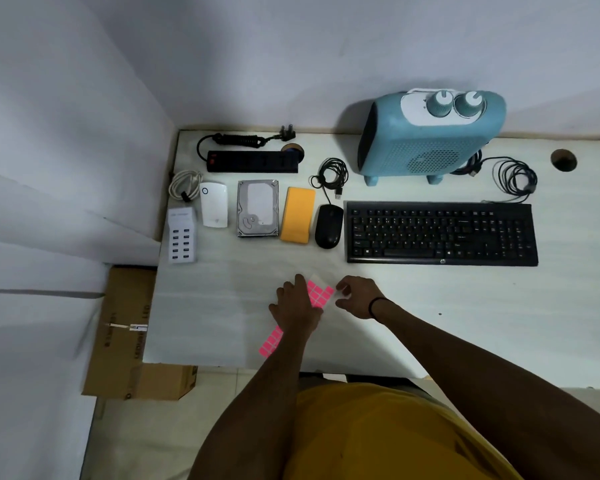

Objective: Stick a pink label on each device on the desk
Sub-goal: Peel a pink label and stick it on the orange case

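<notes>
A sheet of pink labels (317,292) lies on the white desk (205,306) near its front edge. My left hand (297,306) rests flat on the sheet with fingers spread and covers its middle. My right hand (357,296) pinches the sheet's right corner between thumb and forefinger; I cannot tell whether a label is lifted. Behind stand a white USB hub (181,235), a white plug-in unit (213,204), a hard drive (257,208), an orange case (297,214), a black mouse (328,226), a black keyboard (442,232), a blue fan heater (430,133) and a black power strip (252,161). I see no pink label on any of them.
Coiled cables lie by the mouse (331,173) and right of the heater (516,178). A cable hole (564,160) opens at the back right. A cardboard box (125,334) sits beside the desk's left edge. White walls close off the back and left.
</notes>
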The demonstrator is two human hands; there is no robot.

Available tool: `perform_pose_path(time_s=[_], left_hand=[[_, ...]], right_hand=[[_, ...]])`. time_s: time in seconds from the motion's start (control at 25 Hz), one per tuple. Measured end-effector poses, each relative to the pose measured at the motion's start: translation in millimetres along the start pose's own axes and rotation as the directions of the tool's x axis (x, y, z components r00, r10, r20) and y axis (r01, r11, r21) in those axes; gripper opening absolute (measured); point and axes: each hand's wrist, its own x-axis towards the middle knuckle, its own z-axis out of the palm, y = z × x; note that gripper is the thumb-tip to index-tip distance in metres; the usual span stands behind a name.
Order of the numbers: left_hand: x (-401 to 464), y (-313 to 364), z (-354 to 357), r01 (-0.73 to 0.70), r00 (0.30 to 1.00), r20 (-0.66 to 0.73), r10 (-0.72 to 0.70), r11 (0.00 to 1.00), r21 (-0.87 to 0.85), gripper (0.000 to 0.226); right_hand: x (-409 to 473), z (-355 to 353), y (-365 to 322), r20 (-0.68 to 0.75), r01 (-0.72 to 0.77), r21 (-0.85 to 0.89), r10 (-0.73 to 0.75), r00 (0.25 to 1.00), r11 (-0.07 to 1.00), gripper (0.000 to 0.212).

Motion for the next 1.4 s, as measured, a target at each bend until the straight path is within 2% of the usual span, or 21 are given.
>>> perform_pose_path(time_s=[0.16, 0.32, 0.4, 0.52, 0.6, 0.68, 0.72, 0.84, 0.92, 1.0, 1.08, 1.16, 1.24, 1.32, 1.4], left_hand=[[-5.4, 6.9, 1.5, 0.051, 0.998, -0.028, -0.053, 0.996, -0.068, 0.079], [-5.8, 4.8, 3.7, 0.036, 0.998, -0.055, -0.042, 0.994, -0.107, 0.073], [-4.6, 3.4, 3.4, 0.027, 0.998, -0.051, -0.034, 0.991, -0.132, 0.072], [-4.1, -0.2, 3.8, 0.017, 0.998, -0.056, -0.026, 0.987, -0.159, 0.071], [-5.8, -1.6, 5.1, 0.013, 0.997, -0.071, -0.026, 0.985, -0.174, 0.07], [-9.0, 0.3, 6.4, 0.008, 0.994, -0.103, -0.029, 0.981, -0.196, 0.064], [-9.7, 1.0, 6.3, 0.0, 0.992, -0.126, -0.028, 0.977, -0.215, 0.057], [-9.1, -1.4, 6.9, -0.024, 0.99, -0.143, -0.009, 0.972, -0.233, 0.041], [-7.3, -4.1, 5.5, -0.017, 0.993, -0.121, -0.014, 0.968, -0.249, 0.047], [-4.1, -6.4, -0.9, -0.002, 0.997, -0.079, -0.021, 0.958, -0.286, 0.063], [0.7, -6.5, -15.1, -0.059, 0.998, -0.042, 0.047, 0.942, -0.33, 0.056], [7.5, -7.1, -33.1, -0.096, 0.992, 0.012, 0.124, 0.822, -0.562, 0.031], [5.4, -3.4, -53.0, -0.053, 0.989, 0.049, 0.137, 0.656, -0.753, 0.017], [4.0, 2.7, -67.4, -0.055, 0.99, 0.03, 0.139, 0.572, -0.819, 0.019], [-1.7, 11.8, -81.3, -0.048, 0.989, 0.022, 0.146, 0.461, -0.886, 0.03]], right_hand=[[-1.2, 4.7, -7.0, -0.065, -0.035, 0.044, 0.037, 0.997, 0.998, 0.054], [5.0, 17.5, -19.6, -0.017, -0.137, 0.228, 0.144, 0.989, 0.964, 0.053], [9.6, 19.6, -25.1, 0.025, -0.165, 0.214, 0.164, 0.986, 0.963, 0.041], [13.0, 24.7, -33.5, 0.086, -0.156, 0.035, 0.153, 0.985, 0.987, 0.036], [13.0, 32.2, -35.1, -0.034, -0.166, -0.053, 0.164, 0.986, 0.985, 0.043], [10.1, 40.7, -37.1, -0.149, -0.158, -0.028, 0.152, 0.977, 0.987, 0.047], [10.2, 45.0, -39.7, -0.153, -0.155, 0.005, 0.154, 0.976, 0.988, 0.047], [11.3, 54.0, -44.6, -0.057, -0.162, 0.009, 0.162, 0.985, 0.987, 0.03], [9.5, 48.4, -42.4, -0.008, -0.125, -0.021, 0.125, 0.992, 0.992, 0.024], [8.0, 35.3, -37.1, 0.004, -0.086, 0.025, 0.086, 0.996, 0.996, 0.025], [6.2, 15.3, -32.5, 0.005, -0.024, 0.102, 0.023, 1.0, 0.994, 0.018], [6.6, -9.5, -33.8, -0.015, 0.045, 0.19, -0.043, 0.999, 0.981, 0.009], [3.0, -33.2, -39.1, -0.071, 0.137, 0.188, -0.126, 0.99, 0.972, 0.031], [-1.3, -53.6, -50.3, -0.166, 0.237, 0.139, -0.213, 0.963, 0.962, 0.039], [-10.3, -67.2, -61.0, -0.331, 0.34, 0.114, -0.287, 0.899, 0.934, 0.037]])
